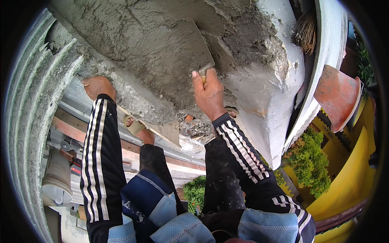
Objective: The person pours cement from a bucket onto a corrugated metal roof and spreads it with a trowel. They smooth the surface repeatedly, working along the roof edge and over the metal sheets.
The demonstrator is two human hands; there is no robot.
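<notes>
My right hand (208,93) is closed round the handle of a trowel (197,50), the thumb lying along the handle. The trowel's wide blade, smeared grey, lies against the wet mortar (133,36) spread over the surface at the top. Over on the left, my left hand (99,87) is curled at the rim of a mortar-caked board (133,91), its fingertips partly hidden. This board slants down to the right and shows a bare, pale end. Rough, crumbling mortar and whitish masonry (259,97) lie to the right of the trowel.
My sandaled foot (135,125) stands below the board, near loose rubble (196,127). Corrugated roofing (24,101) curves along the left, beside a grey bucket (57,178). At right are a reddish bucket (336,97), a bristle brush (304,32) and a drop toward a green tree (310,158).
</notes>
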